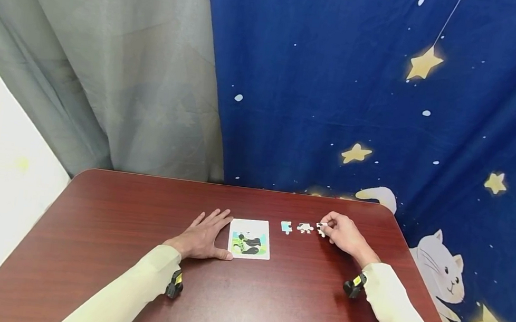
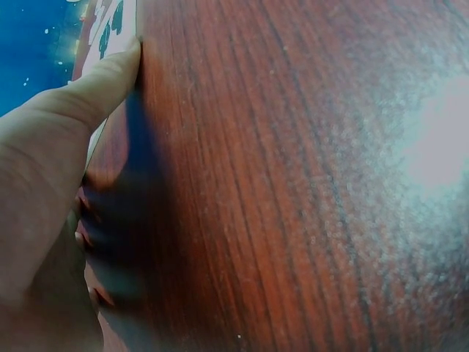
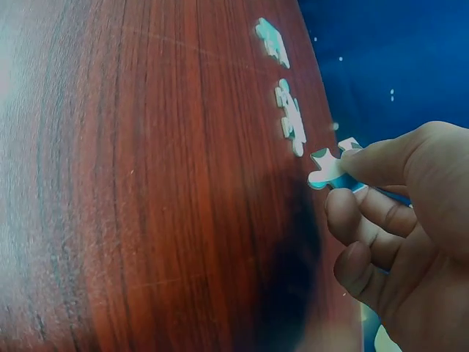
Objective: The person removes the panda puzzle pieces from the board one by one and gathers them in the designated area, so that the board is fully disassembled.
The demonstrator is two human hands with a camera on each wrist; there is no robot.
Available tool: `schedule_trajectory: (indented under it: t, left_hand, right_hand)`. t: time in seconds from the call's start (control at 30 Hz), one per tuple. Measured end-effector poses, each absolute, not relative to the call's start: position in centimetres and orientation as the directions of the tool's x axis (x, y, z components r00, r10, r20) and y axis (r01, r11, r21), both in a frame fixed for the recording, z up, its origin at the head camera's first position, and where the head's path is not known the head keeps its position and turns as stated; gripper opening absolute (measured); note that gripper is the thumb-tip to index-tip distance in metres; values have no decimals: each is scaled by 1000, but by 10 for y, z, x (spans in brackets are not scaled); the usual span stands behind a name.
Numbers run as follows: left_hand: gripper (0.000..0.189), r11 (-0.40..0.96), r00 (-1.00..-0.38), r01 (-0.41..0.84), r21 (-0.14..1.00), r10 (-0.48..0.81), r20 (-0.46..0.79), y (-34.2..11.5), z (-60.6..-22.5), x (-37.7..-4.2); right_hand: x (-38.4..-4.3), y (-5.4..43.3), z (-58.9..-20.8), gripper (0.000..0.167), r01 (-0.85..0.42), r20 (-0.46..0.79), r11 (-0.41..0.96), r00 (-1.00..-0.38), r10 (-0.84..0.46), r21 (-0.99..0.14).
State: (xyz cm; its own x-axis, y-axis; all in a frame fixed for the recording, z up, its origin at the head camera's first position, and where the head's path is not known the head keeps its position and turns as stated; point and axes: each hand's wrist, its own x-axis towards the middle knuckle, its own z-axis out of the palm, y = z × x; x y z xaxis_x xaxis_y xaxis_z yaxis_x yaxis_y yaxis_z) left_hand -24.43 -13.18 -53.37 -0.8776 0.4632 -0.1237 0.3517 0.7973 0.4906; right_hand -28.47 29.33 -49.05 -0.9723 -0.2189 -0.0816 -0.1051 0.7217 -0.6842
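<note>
Left hand (image 1: 201, 236), fingers spread, touches left edge of panda puzzle (image 1: 250, 240) on bench (image 1: 127, 220); right hand (image 1: 346, 236) pinches jigsaw piece (image 3: 327, 169) just beside white piece (image 1: 305, 228), light-blue piece (image 1: 286, 226) nearer puzzle.

Reddish-brown wood-grain table (image 1: 242, 297); on it panda puzzle board (image 1: 250, 240), two loose pieces (image 1: 286, 226).

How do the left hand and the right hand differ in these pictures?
The left hand has its fingers extended and spread; the right hand has its fingers curled. The left hand is at the left edge of the panda board, whereas the right hand pinches a jigsaw piece. Both emerge from pale sleeves with a dark device at the wrist.
</note>
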Motion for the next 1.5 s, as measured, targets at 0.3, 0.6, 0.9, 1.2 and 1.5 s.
schedule_trajectory:
  t: [0.3,0.6,0.9,1.2,1.5]
  left_hand:
    - [108,810,-872,358,464,467,-144,-129,-517,-236]
    - [110,818,-874,359,450,464,-144,-129,-513,-235]
    - [110,815,-876,359,454,463,-137,-131,-516,-236]
    - [109,811,-874,368,455,469,-129,-130,-517,-236]
    - [110,813,-875,371,449,468,-123,-129,-517,-236]
  right_hand:
    - [-288,297,-504,9,-58,-102,736,-980,-170,-675]
    - [-293,297,-506,12,-103,-60,794,-983,-173,-599]
    - [-297,298,-513,12,-156,-5,842,-983,-185,-516]
    - [-293,295,-511,12,-157,22,845,-985,-170,-512]
    - [-288,271,-498,13,-178,37,789,-980,-193,-588]
